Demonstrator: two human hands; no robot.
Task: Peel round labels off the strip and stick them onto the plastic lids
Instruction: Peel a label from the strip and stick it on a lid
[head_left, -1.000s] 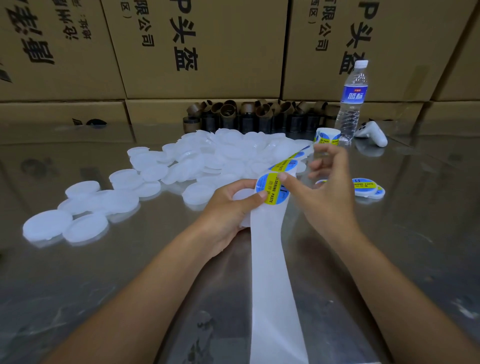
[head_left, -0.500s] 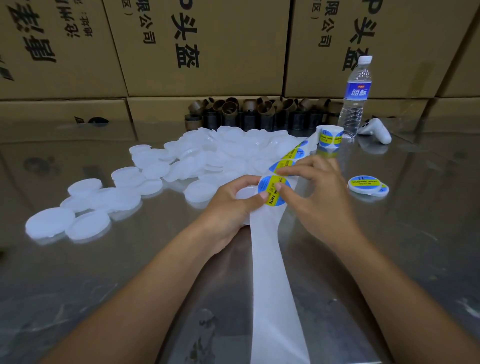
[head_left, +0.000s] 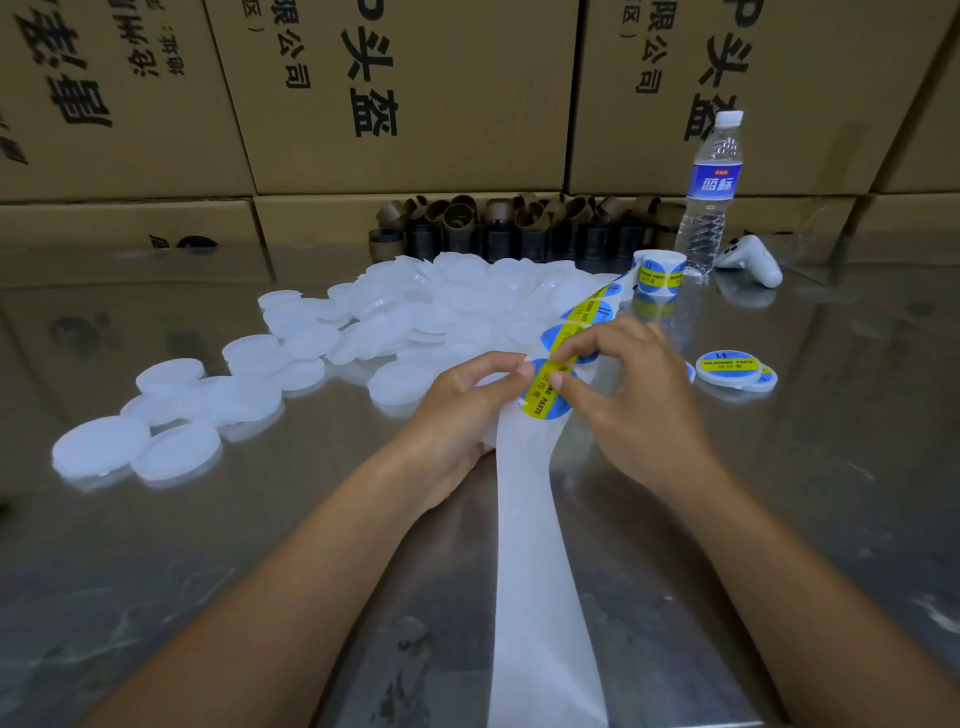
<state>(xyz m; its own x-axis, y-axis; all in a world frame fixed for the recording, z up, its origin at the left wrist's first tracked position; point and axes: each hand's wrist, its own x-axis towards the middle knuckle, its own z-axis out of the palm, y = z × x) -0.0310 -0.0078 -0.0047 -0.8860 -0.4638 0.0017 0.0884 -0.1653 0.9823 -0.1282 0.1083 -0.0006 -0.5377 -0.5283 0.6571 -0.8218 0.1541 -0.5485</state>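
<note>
Loose white plastic lids (head_left: 101, 447) lie toward the left edge of the steel tabletop (head_left: 208, 571). A bigger heap of lids (head_left: 441, 306) sits mid-table toward the back. The left hand (head_left: 457, 415) is just right of the heap's nearest lids, fingers curled. Its thumb and forefinger pinch the backing strip (head_left: 535, 545) at the left rim of the round blue-yellow label (head_left: 543, 402). Something white shows under the palm, can't tell if it's a lid. The strip runs from the near edge up between both hands to the label roll (head_left: 660, 270) at back right, with more labels on it past the fingers. The right hand (head_left: 639, 405) meets the label from the right, thumb and forefinger closed on its upper right edge, other fingers curled above. The label sits between the two pinches; can't tell if it's lifted off the strip. Right of that hand are two labelled lids (head_left: 727, 366), touching. Along the back edge: cardboard cores (head_left: 519, 223), water bottle (head_left: 711, 192), white controller (head_left: 753, 260), with cardboard boxes (head_left: 415, 93) behind.
</note>
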